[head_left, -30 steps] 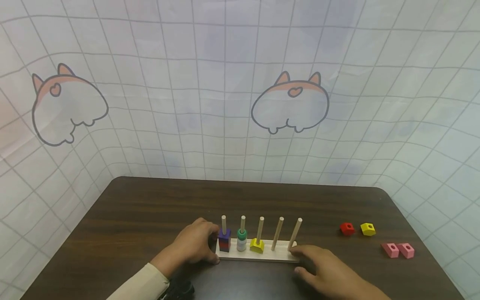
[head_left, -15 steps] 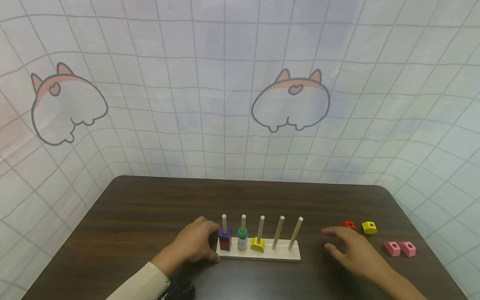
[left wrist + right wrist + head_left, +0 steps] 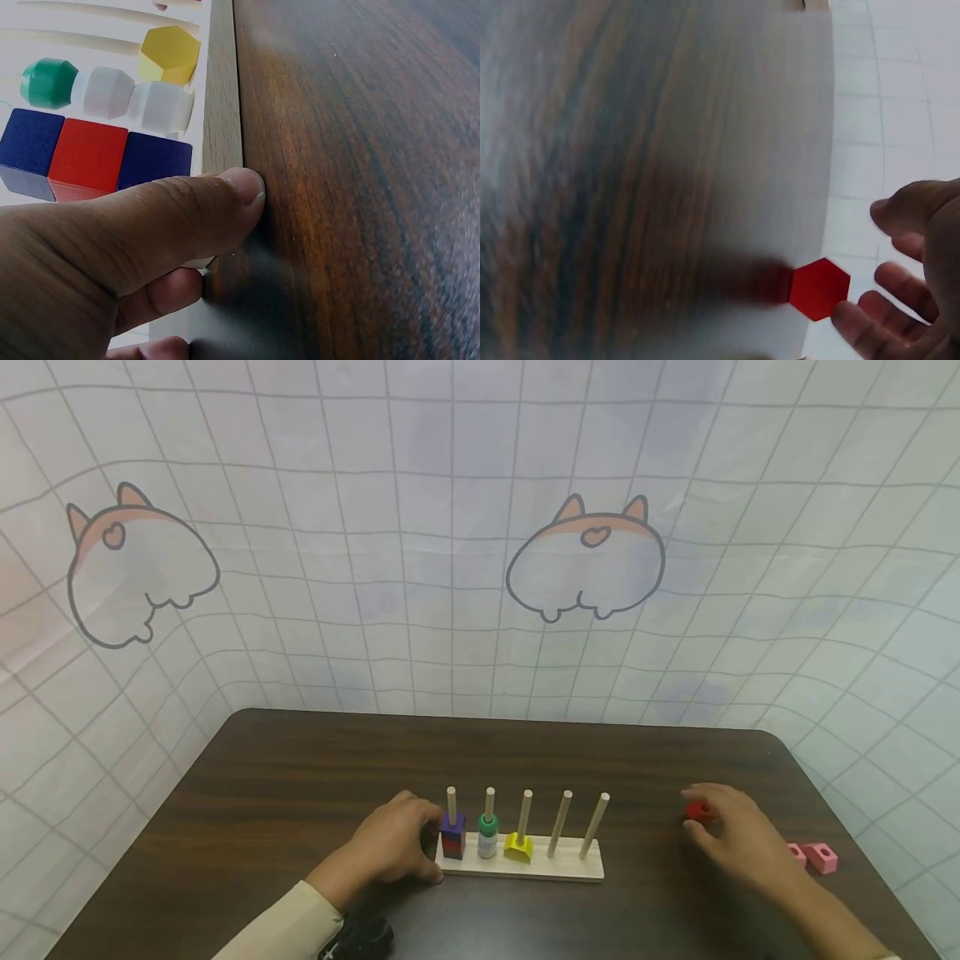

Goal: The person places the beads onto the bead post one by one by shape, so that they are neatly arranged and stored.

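My left hand (image 3: 386, 843) grips the left end of a wooden peg board (image 3: 525, 870), its thumb (image 3: 225, 191) along the front edge. On the board's first peg sits a purple, red and purple stack of blocks (image 3: 453, 839). Green and white beads (image 3: 487, 837) are on the second peg, and a yellow bead (image 3: 518, 847) is on the third. Over on the right, my right hand (image 3: 742, 839) reaches around a red hexagonal bead (image 3: 820, 289) on the table. Its thumb stands apart from the bead; one fingertip lies close beside it, contact unclear.
Two pink blocks (image 3: 822, 857) lie right of my right hand, one partly covered by it. The board's two right pegs (image 3: 596, 827) carry no beads. A dark object (image 3: 363, 939) sits below my left wrist. A patterned cloth (image 3: 420, 568) rises behind the table (image 3: 337, 752).
My right hand has left the board's right end and moved right and away from me to the red bead, covering the loose yellow bead. The left hand stays on the board.
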Demonstrator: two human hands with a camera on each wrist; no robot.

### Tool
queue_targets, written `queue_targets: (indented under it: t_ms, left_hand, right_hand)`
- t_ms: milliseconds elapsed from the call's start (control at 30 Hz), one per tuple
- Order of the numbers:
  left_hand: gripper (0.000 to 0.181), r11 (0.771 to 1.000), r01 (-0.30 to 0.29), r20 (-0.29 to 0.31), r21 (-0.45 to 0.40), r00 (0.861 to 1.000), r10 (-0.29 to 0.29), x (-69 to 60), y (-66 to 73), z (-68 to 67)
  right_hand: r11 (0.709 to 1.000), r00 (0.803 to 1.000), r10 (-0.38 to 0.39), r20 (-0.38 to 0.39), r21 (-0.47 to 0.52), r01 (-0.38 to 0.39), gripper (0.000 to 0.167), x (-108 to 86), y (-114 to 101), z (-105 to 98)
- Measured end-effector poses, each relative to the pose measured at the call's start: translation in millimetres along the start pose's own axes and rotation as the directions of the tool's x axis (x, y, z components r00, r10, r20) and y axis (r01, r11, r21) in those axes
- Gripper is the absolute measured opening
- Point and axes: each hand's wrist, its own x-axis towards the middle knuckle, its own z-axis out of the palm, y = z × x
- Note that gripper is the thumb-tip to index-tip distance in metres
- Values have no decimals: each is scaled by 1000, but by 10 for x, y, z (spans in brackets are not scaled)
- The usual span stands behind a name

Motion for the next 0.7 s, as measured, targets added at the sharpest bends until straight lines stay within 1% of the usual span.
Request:
queue_targets:
  t_ms: [67, 133, 200, 267, 367, 567, 633, 700]
  left_hand:
    - [50, 1000, 3, 2, -3, 1000, -3, -3, -1, 3]
    - [51, 1000, 8, 4, -4, 1000, -8, -4, -3, 8]
    - [51, 1000, 10, 5, -3, 1000, -10, -2, -6, 14]
    - [51, 1000, 9, 6, -2, 1000, -9, 1, -7, 19]
    - [51, 1000, 8, 5, 0, 1000, -8, 4, -8, 23]
    - [51, 1000, 17, 9, 7, 1000, -17, 3, 2, 10]
    - [51, 1000, 18, 12, 13, 1000, -18, 2, 9, 5]
    - [52, 1000, 20, 13, 16, 1000, -20, -2, 17, -3]
  right_hand:
    - [1000, 1000, 13, 29, 2, -13, 45, 9, 36, -6]
    - [998, 996, 54, 76, 7, -55, 45, 10, 65, -12]
    - [994, 986, 108, 130, 12, -110, 45, 6, 85, -20]
    - [988, 974, 153, 168, 6, -157, 45, 8, 101, -26]
    - [982, 964, 187, 189, -3, -190, 44, 19, 113, -28]
    - [975, 951, 217, 222, -4, -222, 43, 36, 98, 2]
    - [974, 948, 220, 229, 9, -228, 44, 38, 79, 22]
    - [975, 951, 212, 225, 22, -223, 46, 44, 55, 45]
